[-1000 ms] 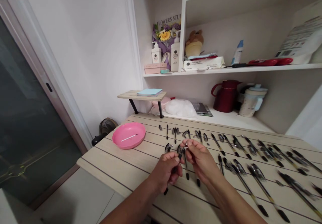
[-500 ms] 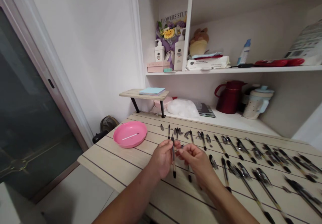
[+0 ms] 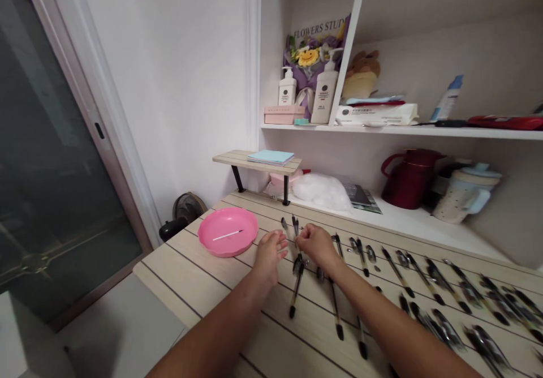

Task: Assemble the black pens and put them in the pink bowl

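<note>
My left hand (image 3: 270,255) is open, fingers spread, just left of the pens and holding nothing. Beside it, my right hand (image 3: 317,246) is closed in a pinch at the near end of a slim black pen (image 3: 296,223), whose far end shows beyond the fingertips. A dark clear cap (image 3: 284,224) lies left of that pen. Below the two hands, another black pen (image 3: 296,290) lies on the table, with a cap (image 3: 296,266) by its upper end. Another pen (image 3: 336,310) lies under my right forearm.
Rows of pens and loose caps (image 3: 445,287) cover the right of the slatted table (image 3: 178,276). A pink dish (image 3: 229,248) holding a thin white stick (image 3: 228,235) sits at left. Behind are a small raised shelf (image 3: 229,158), a white bundle (image 3: 322,192) and a red jug (image 3: 409,180).
My left hand has let go of the pen it held, which now lies on the table. My right hand has moved forward to the farther pen. The view has turned left.
</note>
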Motion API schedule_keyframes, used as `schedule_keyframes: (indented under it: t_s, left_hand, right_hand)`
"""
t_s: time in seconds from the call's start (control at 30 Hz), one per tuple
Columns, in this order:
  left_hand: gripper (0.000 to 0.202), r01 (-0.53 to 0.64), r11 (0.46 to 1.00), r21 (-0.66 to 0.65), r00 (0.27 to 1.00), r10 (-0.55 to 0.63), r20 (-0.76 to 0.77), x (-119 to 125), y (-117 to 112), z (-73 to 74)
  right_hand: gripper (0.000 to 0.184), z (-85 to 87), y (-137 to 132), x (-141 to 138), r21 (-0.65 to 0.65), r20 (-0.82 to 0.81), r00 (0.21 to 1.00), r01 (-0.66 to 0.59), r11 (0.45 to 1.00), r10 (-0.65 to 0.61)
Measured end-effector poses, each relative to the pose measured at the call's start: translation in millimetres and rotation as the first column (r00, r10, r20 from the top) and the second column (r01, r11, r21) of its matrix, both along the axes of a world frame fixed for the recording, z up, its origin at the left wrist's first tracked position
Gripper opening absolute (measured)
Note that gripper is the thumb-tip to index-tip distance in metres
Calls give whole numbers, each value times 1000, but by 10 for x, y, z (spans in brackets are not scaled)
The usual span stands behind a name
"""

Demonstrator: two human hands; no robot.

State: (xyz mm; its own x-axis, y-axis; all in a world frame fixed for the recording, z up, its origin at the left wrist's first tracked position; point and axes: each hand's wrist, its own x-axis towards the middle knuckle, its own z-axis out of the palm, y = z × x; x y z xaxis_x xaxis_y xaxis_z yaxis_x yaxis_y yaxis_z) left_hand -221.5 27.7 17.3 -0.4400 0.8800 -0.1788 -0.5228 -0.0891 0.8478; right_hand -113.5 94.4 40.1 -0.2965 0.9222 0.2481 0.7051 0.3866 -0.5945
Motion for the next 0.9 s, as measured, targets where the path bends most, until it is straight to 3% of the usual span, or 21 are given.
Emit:
schedule_keyframes:
  t_s: [0.2, 0.4, 0.9]
  left_hand:
    - [32, -86, 994, -61, 981, 74, -179, -109, 126, -181]
    - [28, -100, 991, -85, 971, 79, -226, -100, 186, -215]
    - [24, -104, 989, -105, 967, 76, -243, -100, 170, -237]
  right_hand:
    - [12, -145, 461, -357, -24, 213, 976, 40, 999, -34]
    - [23, -247, 572, -550, -34, 314, 949, 38, 999, -25]
    - [25, -48, 628, -295, -34, 346, 938, 25, 999, -12]
